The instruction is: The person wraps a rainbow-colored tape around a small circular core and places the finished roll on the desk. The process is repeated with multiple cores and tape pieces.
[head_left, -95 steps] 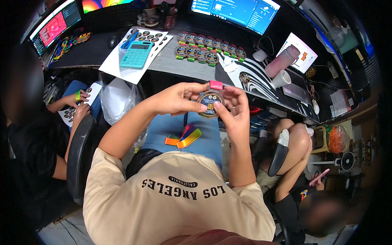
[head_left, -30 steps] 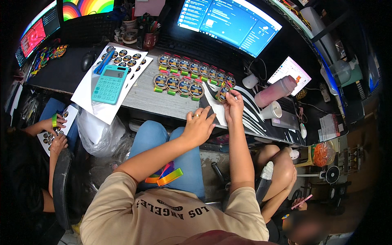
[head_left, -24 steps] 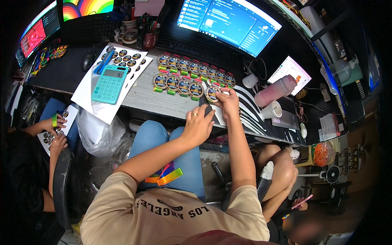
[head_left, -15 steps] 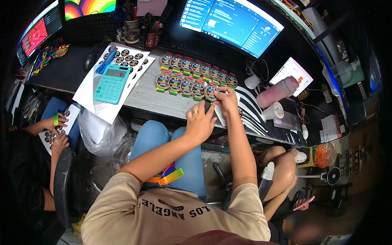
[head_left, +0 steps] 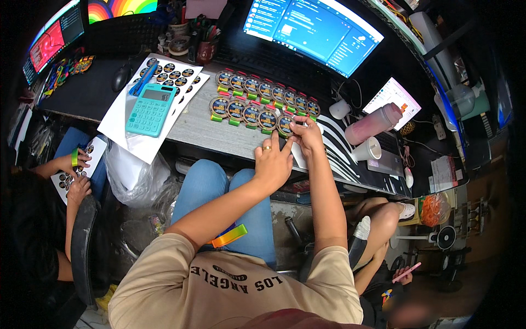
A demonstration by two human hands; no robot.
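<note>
Round black-faced medal (head_left: 284, 125) with a pale metallic rim and gold lettering lies at the right end of the near row on the grey wood-grain desk (head_left: 196, 125). Its face points up, the lettering's foot toward the near side; the disc has no long axis. The right hand (head_left: 308, 136) pinches its right edge; the left hand (head_left: 273, 163), fingers slightly spread, meets its near side, contact unclear. Medals count five near, eight far (head_left: 265, 89).

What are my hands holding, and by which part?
Your right hand holds the front row's rightmost medal by its right edge; your left hand seems to hold nothing.
</note>
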